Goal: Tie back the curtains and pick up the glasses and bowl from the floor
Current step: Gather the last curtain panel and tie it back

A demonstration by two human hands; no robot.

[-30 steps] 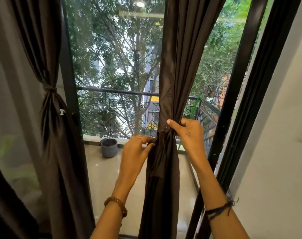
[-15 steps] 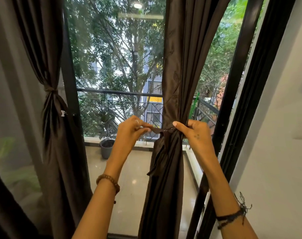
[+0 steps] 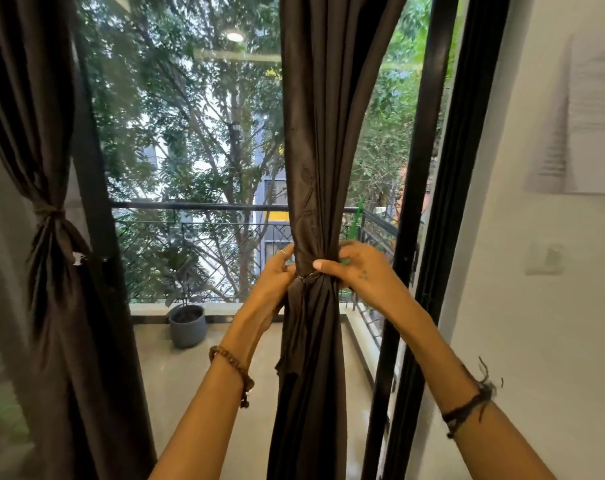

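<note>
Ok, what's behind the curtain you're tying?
Behind the right curtain is the window glass, with a balcony railing, trees and a potted plant outside. The curtain and both hands cover whatever lies directly behind them.

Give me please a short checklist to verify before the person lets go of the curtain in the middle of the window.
1. Dark brown fabric curtain in the middle gathered into one bundle at the hands: ok.
2. Left hand grips the bundle at the thin tie band: ok.
3. Right hand curled round the bundle from the other side: ok.
4. Knot of the tie band finished and tight: cannot tell, the fingers hide it.
5. Dark brown curtain at the left already tied back: ok.
6. Glasses and bowl on the floor located: cannot tell, they are not in view.
</note>
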